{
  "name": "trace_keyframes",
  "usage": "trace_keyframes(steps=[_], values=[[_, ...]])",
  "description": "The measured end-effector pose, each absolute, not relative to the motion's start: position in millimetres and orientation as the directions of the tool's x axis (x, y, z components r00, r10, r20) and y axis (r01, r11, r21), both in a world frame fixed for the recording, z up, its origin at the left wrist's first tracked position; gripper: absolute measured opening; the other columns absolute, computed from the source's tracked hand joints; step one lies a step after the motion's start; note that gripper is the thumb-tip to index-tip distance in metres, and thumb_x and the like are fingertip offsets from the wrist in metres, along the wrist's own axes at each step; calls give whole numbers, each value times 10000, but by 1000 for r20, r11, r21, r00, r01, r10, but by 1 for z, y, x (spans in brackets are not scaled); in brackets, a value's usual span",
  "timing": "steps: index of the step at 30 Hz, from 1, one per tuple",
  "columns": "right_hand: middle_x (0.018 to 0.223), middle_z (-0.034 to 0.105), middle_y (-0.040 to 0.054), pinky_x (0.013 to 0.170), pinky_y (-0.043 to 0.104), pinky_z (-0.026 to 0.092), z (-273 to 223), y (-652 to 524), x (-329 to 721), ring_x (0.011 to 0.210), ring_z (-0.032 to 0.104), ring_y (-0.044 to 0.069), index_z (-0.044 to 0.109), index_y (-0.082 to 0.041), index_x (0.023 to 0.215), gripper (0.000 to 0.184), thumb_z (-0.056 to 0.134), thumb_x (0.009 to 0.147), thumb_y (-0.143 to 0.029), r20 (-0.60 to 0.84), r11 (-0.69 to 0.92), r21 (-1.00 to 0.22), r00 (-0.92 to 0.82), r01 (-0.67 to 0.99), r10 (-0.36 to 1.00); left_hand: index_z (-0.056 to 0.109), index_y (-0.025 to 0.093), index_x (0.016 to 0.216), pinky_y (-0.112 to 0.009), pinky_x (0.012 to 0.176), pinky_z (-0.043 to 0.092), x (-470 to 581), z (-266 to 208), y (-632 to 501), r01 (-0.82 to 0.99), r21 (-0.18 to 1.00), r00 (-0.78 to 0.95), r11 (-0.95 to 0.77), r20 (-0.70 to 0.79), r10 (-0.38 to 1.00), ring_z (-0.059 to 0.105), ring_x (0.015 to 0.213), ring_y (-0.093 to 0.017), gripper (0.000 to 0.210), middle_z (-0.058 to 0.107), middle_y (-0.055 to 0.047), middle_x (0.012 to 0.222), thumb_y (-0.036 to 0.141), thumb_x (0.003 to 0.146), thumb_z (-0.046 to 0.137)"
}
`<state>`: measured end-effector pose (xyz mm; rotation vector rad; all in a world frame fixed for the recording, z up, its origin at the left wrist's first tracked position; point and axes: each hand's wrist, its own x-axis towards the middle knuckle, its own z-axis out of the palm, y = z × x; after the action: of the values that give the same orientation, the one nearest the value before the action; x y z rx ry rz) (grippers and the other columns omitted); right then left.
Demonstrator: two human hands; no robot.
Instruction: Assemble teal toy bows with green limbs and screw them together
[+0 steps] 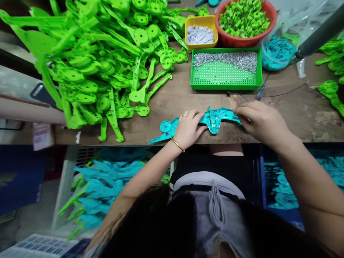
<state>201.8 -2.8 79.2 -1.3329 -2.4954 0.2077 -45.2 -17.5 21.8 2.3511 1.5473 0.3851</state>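
A long turquoise plastic shell [214, 122] lies near the table's front edge, its ribbed inner side up. My left hand [188, 125] is closed around its left half, thumb and fingers beside the middle section. The shell's round disc and pointed left end stick out past that hand. At the right end, my right hand [258, 120] is closed, its fingertips pinched over the shell. A thin dark wire [224, 112] runs inside the shell toward those fingertips. What exactly lies between them is partly hidden.
Bright green plastic parts [88, 68] are heaped at the left. Behind the shell stand a green basket [226, 87] of small metal pieces, a yellow tub [201, 46] of white pieces, a red bowl [245, 42] of green pieces and a clear tub [276, 66]. A crate [63, 186] holds turquoise parts below.
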Motion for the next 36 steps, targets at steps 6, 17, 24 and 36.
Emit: trace_keyframes(steps=[6,17,24,36], values=[[824,662,108,567,347,343,87,0,194,838,526,242,662,-201,850,266,407,917,-163,84,673,32,-673,739,735,593,172,1211,-453,1021,392,-37,23,-29,782,485,357,-391,166,919,498,1194,-299,420,577,-134,1254,352,834,637],[767,610,94,545,322,301,91,-10,174,765,504,217,630,-190,799,242,416,903,-142,66,678,105,-685,728,725,662,205,1052,-472,1017,376,-32,22,-26,752,507,371,-422,204,906,508,1180,-290,294,608,-108,1222,409,843,628],[814,671,66,618,307,391,73,5,189,714,587,196,659,-200,863,165,506,806,-213,-28,441,-243,-461,864,887,660,185,1053,-462,1046,351,-34,17,-27,749,499,380,-436,215,900,514,1192,-282,314,590,-118,1255,420,847,627],[905,734,49,727,302,455,58,18,175,804,660,197,695,-196,938,224,519,801,-207,-137,359,-493,-478,792,867,667,173,966,-453,1021,386,-32,20,-23,749,557,356,-357,117,927,528,1167,-277,178,597,-112,1223,315,891,590]])
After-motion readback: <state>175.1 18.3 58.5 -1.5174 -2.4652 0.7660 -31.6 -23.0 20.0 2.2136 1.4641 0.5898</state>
